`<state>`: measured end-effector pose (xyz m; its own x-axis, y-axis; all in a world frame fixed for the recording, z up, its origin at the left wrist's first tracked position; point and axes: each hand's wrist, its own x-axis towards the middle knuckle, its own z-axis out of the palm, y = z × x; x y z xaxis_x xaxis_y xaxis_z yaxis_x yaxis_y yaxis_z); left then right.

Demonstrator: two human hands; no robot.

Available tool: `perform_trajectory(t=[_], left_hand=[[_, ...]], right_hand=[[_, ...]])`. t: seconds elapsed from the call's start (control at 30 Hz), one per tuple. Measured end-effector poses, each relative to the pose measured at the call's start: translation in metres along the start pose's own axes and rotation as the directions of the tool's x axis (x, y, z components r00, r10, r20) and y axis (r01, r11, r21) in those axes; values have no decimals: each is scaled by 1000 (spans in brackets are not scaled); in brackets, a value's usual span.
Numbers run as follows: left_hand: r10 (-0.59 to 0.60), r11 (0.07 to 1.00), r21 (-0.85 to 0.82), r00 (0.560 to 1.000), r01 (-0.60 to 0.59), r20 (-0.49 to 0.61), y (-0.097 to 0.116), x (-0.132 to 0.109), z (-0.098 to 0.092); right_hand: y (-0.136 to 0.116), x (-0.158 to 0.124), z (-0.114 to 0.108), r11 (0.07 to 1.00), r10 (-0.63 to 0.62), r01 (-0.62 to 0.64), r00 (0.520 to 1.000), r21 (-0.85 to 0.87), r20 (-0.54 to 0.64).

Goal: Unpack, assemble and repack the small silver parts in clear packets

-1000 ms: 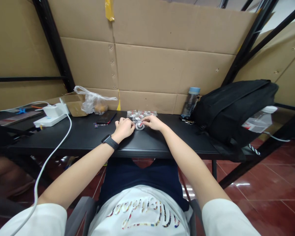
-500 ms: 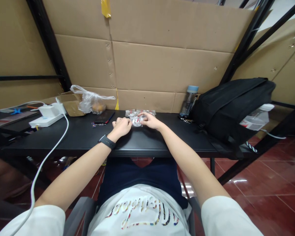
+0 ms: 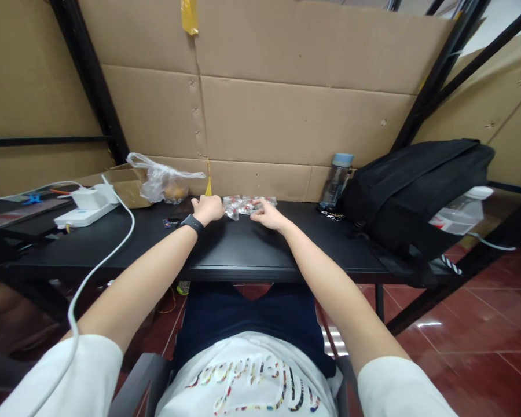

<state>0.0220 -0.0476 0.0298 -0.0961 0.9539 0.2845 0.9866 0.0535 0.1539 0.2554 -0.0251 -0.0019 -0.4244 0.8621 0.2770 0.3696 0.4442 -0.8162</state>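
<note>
My left hand (image 3: 208,208), with a black watch (image 3: 192,223) on its wrist, lies at the back of the black table (image 3: 226,249) against the left end of a pile of small clear-wrapped packets (image 3: 248,204). Its fingers are curled, and what they hold is hidden. My right hand (image 3: 267,216) rests on the table just in front of the pile. Its fingers stretch left and the tips touch the packets.
A clear plastic bag (image 3: 165,179) and a cardboard box (image 3: 128,185) stand at the back left, beside a white power strip (image 3: 84,209) with a cable. A water bottle (image 3: 336,180) and a black backpack (image 3: 408,191) fill the right. A cardboard wall stands behind.
My left hand has moved back and left, from the table's middle to the pile's left end. The round packet both hands held is no longer between them. My right hand has hardly shifted.
</note>
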Motion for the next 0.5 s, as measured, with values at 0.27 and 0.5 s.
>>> perform_trajectory(t=[0.27, 0.5], left_hand=[[1, 999, 37, 985, 6, -171, -13, -1, 27], [8, 993, 119, 962, 25, -273, -5, -12, 27]], right_hand=[[19, 4, -46, 955, -66, 5, 979, -297, -195], [20, -9, -71, 833, -7, -185, 938, -521, -346]])
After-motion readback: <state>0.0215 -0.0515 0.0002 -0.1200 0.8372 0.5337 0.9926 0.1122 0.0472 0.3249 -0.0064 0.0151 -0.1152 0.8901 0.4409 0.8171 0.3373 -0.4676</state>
